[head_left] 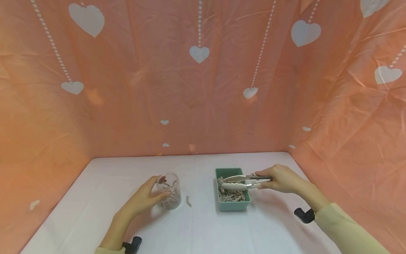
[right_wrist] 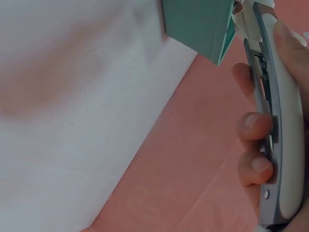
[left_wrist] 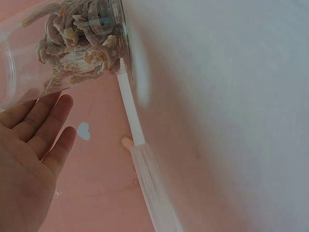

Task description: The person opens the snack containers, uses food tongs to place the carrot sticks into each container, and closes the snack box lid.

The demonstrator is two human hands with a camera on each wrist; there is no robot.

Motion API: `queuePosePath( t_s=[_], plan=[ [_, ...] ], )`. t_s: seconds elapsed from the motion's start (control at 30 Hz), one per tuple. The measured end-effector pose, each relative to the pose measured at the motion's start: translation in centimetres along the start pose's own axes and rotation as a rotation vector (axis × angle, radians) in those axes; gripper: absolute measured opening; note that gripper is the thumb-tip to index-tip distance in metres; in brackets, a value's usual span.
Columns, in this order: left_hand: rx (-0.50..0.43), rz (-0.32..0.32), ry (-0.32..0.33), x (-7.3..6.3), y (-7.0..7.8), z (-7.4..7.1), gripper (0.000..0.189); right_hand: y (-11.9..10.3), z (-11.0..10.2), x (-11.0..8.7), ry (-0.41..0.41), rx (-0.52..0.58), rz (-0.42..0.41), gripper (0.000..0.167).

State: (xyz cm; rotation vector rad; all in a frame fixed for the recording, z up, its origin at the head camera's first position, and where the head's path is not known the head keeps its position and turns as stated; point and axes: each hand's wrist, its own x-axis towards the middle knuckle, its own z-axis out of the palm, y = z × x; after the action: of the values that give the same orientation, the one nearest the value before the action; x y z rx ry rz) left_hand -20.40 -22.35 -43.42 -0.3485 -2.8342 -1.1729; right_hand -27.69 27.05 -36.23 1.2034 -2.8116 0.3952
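Observation:
My left hand [head_left: 145,197] holds a clear plastic jar [head_left: 174,181] between thumb and fingers. Brownish dried strips [left_wrist: 79,43] fill its lower part, and the jar's mouth is uncovered. A pair of kitchen tongs [head_left: 268,178] with pale tips is gripped in my right hand [head_left: 282,178], whose fingers wrap the handles in the right wrist view. The tips of the tongs reach over a green rectangular box [head_left: 233,206] and lie among the dried strips [head_left: 231,195] in it. Whether the tips pinch a strip, I cannot tell.
One loose strip [head_left: 188,201] lies on the white table [head_left: 203,229] between jar and box. Orange-pink cloth [head_left: 222,123] with white hearts stands along the table's back and sides.

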Motion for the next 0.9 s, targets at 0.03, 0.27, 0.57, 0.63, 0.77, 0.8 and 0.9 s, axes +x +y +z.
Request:
queuePosePath(
  t_s=[0.03, 0.27, 0.57, 0.63, 0.77, 0.8, 0.9],
  plan=[
    [0.000, 0.000, 0.000, 0.0, 0.0, 0.0, 0.072, 0.0, 0.0, -0.1, 0.012, 0.003, 0.000, 0.048],
    [-0.005, 0.001, 0.000, 0.0, 0.0, 0.0, 0.071, -0.1, 0.5, -0.8, 0.063, 0.030, 0.045, 0.047],
    [-0.006, 0.012, -0.001, -0.1, 0.2, -0.1, 0.070, -0.5, 0.6, -1.4, 0.090, 0.112, 0.087, 0.052],
    [-0.007, 0.011, 0.000, -0.1, 0.1, -0.1, 0.070, -0.5, 0.7, -1.6, 0.107, 0.125, 0.079, 0.052],
    [-0.014, 0.000, -0.005, 0.0, 0.1, -0.1, 0.073, -0.5, 1.0, -1.9, 0.141, 0.143, 0.092, 0.050],
    [-0.017, -0.002, -0.006, 0.0, 0.1, -0.1, 0.073, -0.5, 1.0, -1.9, 0.148, 0.145, 0.099, 0.050],
    [-0.025, -0.007, -0.010, 0.0, 0.1, -0.2, 0.073, -0.4, 1.3, -2.0, 0.172, 0.142, 0.112, 0.049]
  ],
)
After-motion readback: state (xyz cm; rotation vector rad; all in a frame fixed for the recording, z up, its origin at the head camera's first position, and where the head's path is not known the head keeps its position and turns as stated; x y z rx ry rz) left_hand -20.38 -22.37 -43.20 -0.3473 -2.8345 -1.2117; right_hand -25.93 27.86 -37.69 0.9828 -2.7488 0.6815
